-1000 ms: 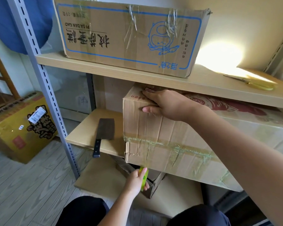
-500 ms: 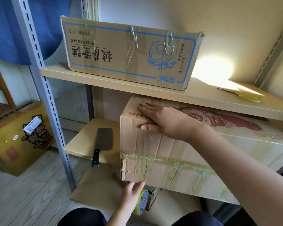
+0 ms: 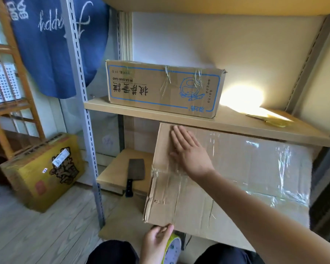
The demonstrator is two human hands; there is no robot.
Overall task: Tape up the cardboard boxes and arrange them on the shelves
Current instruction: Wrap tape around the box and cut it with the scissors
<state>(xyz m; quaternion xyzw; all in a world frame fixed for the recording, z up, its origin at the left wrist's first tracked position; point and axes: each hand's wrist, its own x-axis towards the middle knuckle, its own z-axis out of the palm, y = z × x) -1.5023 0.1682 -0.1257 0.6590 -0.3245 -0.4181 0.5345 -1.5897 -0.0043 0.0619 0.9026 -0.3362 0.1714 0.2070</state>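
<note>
Two hands on the job — big box tilted at the lower shelf.

Right hand (image 3: 189, 151) lies flat, fingers straight and spread, on the large cardboard box (image 3: 236, 180) wedged under the upper shelf (image 3: 236, 122); left hand (image 3: 156, 242) curls round the tape roll (image 3: 172, 250) below its corner. Best play, I'd say — press the flap flush, keep the box steady, then run tape straight along the seam.

Three cardboard boxes (image 3: 163, 90) (image 3: 236, 178) (image 3: 44, 170), one cleaver (image 3: 134, 173), one tape roll (image 3: 172, 250), two hands (image 3: 189, 151) (image 3: 155, 242).
</note>
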